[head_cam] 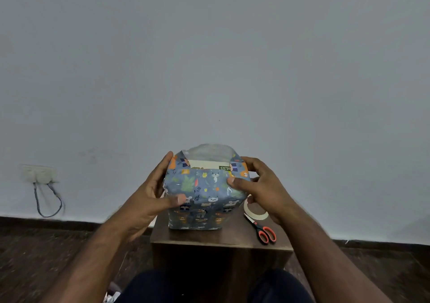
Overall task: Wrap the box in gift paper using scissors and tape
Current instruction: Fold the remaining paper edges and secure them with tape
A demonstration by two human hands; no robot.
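A box [210, 164] stands on a small dark wooden table [221, 236], mostly covered in blue gift paper [204, 193] printed with cartoon animals. A strip of the box's pale top with a green label shows at the open upper end, where the paper's flaps stick up. My left hand [153, 192] grips the box's left side, thumb pressed on the front face. My right hand [260, 186] holds the right side, thumb pressing the folded paper near the top corner. A roll of tape [254, 210] lies just right of the box, partly behind my right hand. Orange-handled scissors [261, 229] lie in front of it.
The table is narrow, with its front edge close to my knees. Behind it rises a plain grey wall with a dark skirting. A wall socket [39, 173] with a looped cable sits low on the left. The floor is dark wood.
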